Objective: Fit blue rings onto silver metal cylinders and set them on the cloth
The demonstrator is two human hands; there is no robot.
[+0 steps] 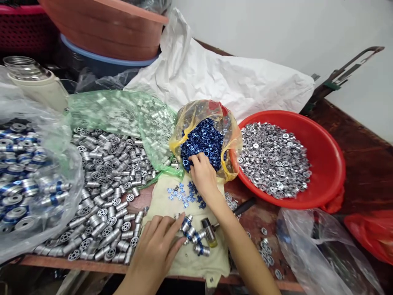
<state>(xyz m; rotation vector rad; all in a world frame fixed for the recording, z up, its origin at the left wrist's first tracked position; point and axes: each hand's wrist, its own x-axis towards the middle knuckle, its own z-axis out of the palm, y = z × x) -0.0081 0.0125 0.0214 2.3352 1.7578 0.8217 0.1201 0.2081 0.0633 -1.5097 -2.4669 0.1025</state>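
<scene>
On the table (251, 219), blue rings (204, 137) are lying at twelve o'clock from our nearer, curled right hand (202, 176), its hold unclear; our left hand (158, 237) is resting half-open.

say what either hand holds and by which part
Cannot tell: the right hand reaches into the blue pieces, the left hand is at the blue-banded parts, fingertips partly hidden.

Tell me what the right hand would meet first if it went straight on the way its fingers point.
Likely the blue pieces heaped in the yellow bag: the right hand has its fingertips at their near edge, though contact is unclear at this depth.
</scene>
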